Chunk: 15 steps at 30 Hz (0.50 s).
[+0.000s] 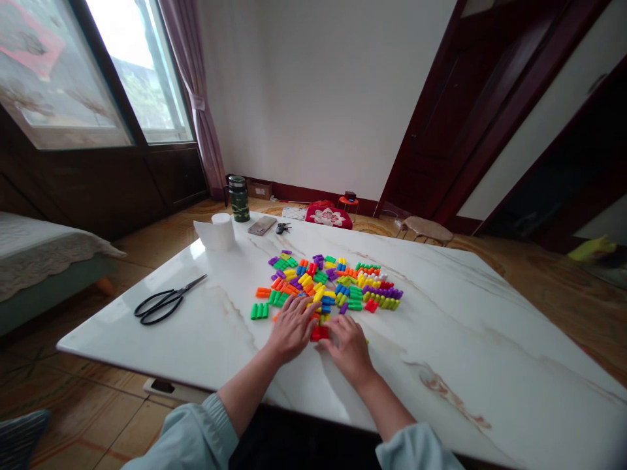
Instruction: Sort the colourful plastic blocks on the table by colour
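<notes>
Many small plastic building pieces (pixel 318 277), shaped like joined short tubes in several colours, lie in a loose pile on the white marble-patterned table. My left hand (pixel 292 329) rests palm down at the pile's near edge, its fingers stretched apart over orange and yellow pieces. Just right of it, my right hand (pixel 350 346) has its thumb and fingers curled around the right end of a red piece (pixel 319 333). Part of that piece is hidden by the fingers. A group of green pieces (pixel 259 311) lies left of my left hand.
Black-handled scissors (pixel 164 302) lie at the table's left. Toward the far left corner stand a white paper roll (pixel 220 234) and a camouflage flask (pixel 239 199), with a phone (pixel 262 226) and keys (pixel 281 228) nearby. A stool (pixel 427 230) stands beyond the table.
</notes>
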Available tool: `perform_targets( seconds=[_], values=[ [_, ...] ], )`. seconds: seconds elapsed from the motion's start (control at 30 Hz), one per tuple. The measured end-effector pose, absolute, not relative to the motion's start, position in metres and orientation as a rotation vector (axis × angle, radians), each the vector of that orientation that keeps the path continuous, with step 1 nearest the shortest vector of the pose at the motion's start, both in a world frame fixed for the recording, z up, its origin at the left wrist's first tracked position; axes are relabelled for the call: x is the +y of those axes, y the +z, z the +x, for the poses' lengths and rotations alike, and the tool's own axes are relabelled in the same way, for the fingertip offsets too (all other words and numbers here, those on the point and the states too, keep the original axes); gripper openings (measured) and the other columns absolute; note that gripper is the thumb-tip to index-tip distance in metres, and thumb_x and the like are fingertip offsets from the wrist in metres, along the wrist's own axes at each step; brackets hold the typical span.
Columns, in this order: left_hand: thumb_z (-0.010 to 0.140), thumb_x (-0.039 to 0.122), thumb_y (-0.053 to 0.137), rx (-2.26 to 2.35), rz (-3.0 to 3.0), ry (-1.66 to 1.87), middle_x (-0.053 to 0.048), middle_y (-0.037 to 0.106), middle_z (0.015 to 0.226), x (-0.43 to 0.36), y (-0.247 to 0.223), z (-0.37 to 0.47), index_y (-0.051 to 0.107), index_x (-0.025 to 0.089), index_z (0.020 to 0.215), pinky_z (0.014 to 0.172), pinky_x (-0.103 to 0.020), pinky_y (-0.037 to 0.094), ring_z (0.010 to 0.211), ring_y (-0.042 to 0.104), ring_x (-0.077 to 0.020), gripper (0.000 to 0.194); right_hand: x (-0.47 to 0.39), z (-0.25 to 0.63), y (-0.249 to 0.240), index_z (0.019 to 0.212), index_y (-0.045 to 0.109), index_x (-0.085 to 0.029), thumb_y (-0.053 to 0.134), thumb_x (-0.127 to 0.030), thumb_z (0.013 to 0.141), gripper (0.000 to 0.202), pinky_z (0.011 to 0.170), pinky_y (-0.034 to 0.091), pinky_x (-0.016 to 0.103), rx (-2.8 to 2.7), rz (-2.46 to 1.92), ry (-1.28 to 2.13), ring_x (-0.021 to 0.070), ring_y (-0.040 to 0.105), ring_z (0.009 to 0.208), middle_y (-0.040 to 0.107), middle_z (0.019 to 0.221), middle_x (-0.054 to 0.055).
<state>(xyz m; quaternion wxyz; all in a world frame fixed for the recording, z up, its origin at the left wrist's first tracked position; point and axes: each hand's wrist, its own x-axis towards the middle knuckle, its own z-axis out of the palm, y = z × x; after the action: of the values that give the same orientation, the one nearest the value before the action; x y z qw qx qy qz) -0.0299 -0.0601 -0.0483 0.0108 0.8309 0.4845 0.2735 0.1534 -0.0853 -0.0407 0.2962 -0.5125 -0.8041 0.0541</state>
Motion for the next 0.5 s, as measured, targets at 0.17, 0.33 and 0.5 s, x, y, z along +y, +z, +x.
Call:
perform_targets(
  seconds=[0.17,0.33,0.5],
  values=[
    [0.097,0.030,0.043,1.522,2.611,0.865,-0.006,0.056,0.133,-0.058,-0.052,-0.029,0.048,0.027,0.139,0.113,-0.046,0.028,0.125,0.047,-0.0240,0.042,-0.093,0.136,-0.046,0.094,0.065,-0.023,0.071,-0.025,0.081,0.014,0.078,0.041,0.034,-2.239,-1.514,0.076,0.0237,0.055,0.096,0.063,0.094,0.005],
    [0.097,0.030,0.044,1.514,2.616,0.888,-0.006,0.057,0.133,-0.056,-0.056,-0.029,0.051,0.027,0.136,0.114,-0.046,0.027,0.125,0.048,-0.0242,0.040,-0.094,0.142,-0.054,0.095,0.061,-0.021,0.061,-0.024,0.089,0.006,0.080,0.039,0.035,-2.263,-1.424,0.009,0.0222,0.056,0.091,0.064,0.094,0.004],
    [0.097,0.033,0.044,1.514,2.619,0.900,-0.006,0.057,0.135,-0.056,-0.055,-0.029,0.051,0.027,0.136,0.113,-0.046,0.027,0.126,0.048,-0.0248,0.040,-0.087,0.156,-0.052,0.090,0.059,-0.020,0.047,-0.026,0.096,0.015,0.077,0.042,0.033,-2.150,-1.327,0.145,0.0197,0.061,0.082,0.067,0.086,0.004]
  ],
)
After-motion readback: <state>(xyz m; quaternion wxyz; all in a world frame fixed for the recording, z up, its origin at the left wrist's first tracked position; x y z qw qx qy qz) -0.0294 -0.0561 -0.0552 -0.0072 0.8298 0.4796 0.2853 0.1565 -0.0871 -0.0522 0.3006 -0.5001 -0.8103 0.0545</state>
